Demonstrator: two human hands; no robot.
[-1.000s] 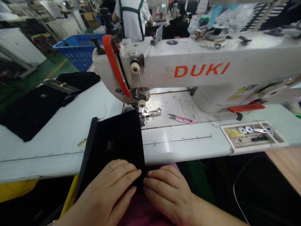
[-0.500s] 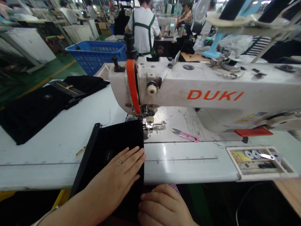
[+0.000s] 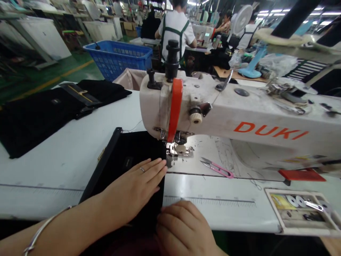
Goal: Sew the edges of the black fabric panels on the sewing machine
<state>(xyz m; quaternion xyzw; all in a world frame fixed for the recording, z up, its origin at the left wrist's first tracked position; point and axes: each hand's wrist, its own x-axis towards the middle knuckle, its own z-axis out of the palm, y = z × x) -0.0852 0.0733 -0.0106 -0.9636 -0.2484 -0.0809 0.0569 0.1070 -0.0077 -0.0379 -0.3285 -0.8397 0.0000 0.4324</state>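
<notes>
**Black cloth [image 3: 130,151] held flat at the sewing machine [image 3: 226,117]**

The cloth is laid on the white table [image 3: 55,170], its right edge just beside the presser foot [image 3: 179,150]; it is pressed down by the left hand [image 3: 134,186], fingers released and spread, seemingly to keep it straight; the right hand [image 3: 183,227] is curled at its near edge, any grip untellable; the far end is hidden under the machine.

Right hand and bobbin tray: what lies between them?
Head view: a printed ruler scale on the white table top, between the right hand and bobbin tray.
</notes>
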